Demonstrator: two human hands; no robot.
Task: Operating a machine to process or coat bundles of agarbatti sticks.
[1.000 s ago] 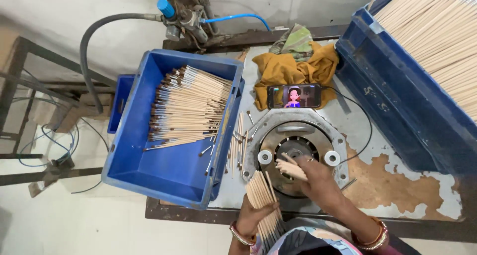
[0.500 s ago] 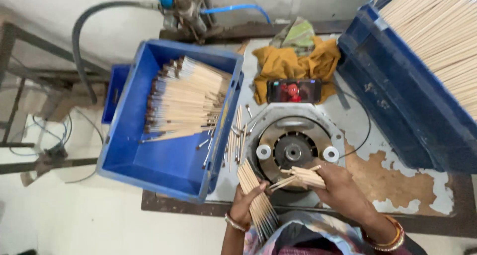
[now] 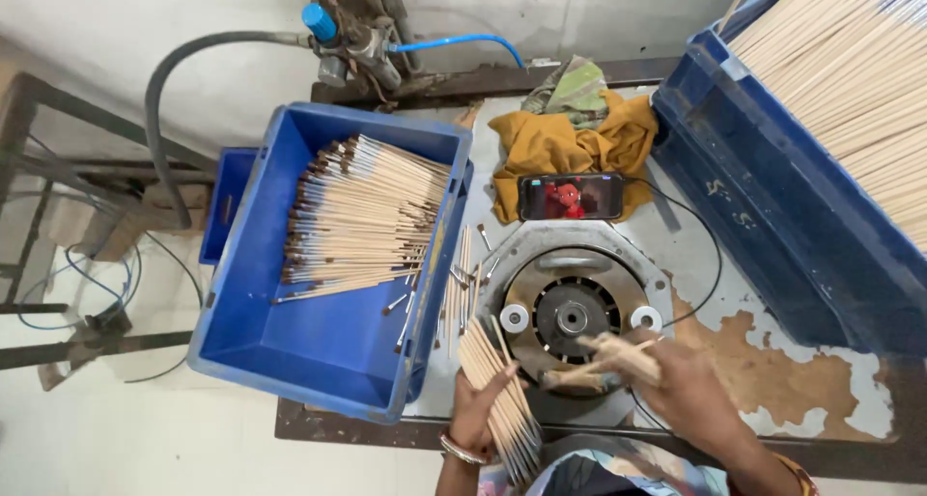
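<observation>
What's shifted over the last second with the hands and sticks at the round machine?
The right hand drew back from the middle of the round machine to its near right rim, now pinching a few sticks pointed toward the hub. The left hand kept hold of the stick bundle. The blue crate, its finished sticks and the phone stayed in place.

Bright even daylight, soft shadows, edges perhaps slightly warped
</observation>
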